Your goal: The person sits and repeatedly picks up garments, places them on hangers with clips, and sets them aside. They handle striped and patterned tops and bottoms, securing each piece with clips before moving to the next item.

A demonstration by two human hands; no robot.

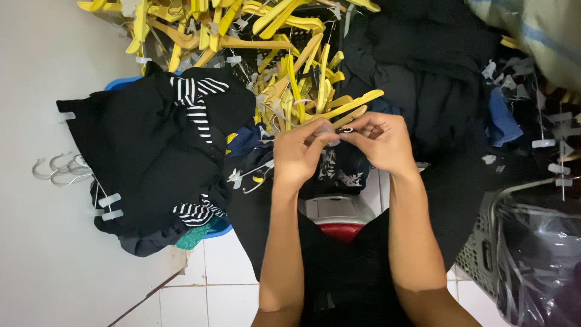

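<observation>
**Both hands pinched on a small clear clip at a yellow hanger**

Left hand (298, 151) and right hand (378, 142) meet at chest height in my view, fingertips closed together on a small clear clip (330, 134) that sits just at the lower end of a yellow hanger (351, 106). I read both as a fingertip pinch rather than a full fist; the clip is mostly covered by the fingers, so I cannot tell whether it is locked onto the hanger or only touching it.

Below the hands, between my forearms, lies a dark patterned garment (339, 172), and under it a red and white object (340, 221) on the tiled floor (224, 272). To the right stands a grey basket (484, 254) lined with clear plastic film.

To the left, a heap of black clothes (145, 157) with striped black-and-white trim (196, 106) rests on something blue, with loose metal hooks (60, 169) beside it on the pale surface (30, 72).

Farther off, a tangled pile of yellow hangers (242, 30) fills the top of the view, with more dark clothing (423, 72) to its right.

My worry from here: the clip is small and slick-looking, so a pinch that slips could flick it into the dark fabric below, where it would be hard to spot. The held hanger also touches its neighbours, so pulling it free could drag others along.
</observation>
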